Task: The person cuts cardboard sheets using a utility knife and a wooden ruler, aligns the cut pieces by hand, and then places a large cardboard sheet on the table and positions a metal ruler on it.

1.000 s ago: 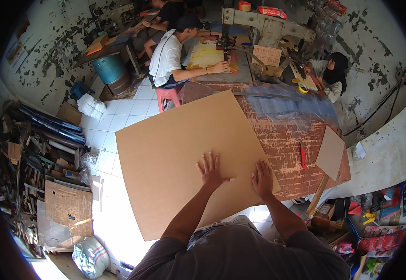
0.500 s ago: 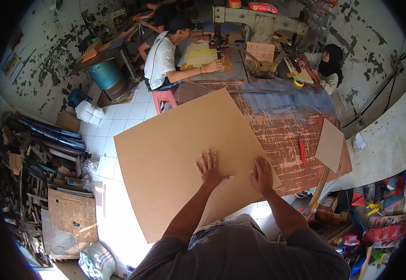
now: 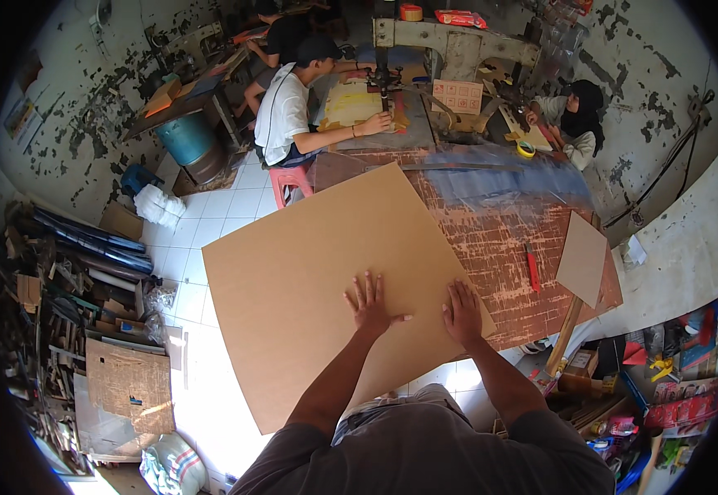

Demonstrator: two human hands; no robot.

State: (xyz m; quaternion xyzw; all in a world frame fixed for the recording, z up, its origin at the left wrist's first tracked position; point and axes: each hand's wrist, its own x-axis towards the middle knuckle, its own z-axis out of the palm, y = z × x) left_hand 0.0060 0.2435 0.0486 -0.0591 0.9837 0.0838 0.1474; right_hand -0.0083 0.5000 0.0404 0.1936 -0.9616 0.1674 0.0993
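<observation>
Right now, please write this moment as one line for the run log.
left hand: flat on cardboard sheet | right hand: flat on sheet near its right corner | sheet: lies on worktable, overhanging left | red cutter: untouched on table

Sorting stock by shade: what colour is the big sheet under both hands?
Plain light brown cardboard sheet, unprinted; the head view shows it.

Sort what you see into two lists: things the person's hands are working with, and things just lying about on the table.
In use:
large cardboard sheet
left hand, flat on it
right hand, flat near its edge
worktable under it

Lying about:
small cardboard piece
red cutter
yellow tape roll
</observation>
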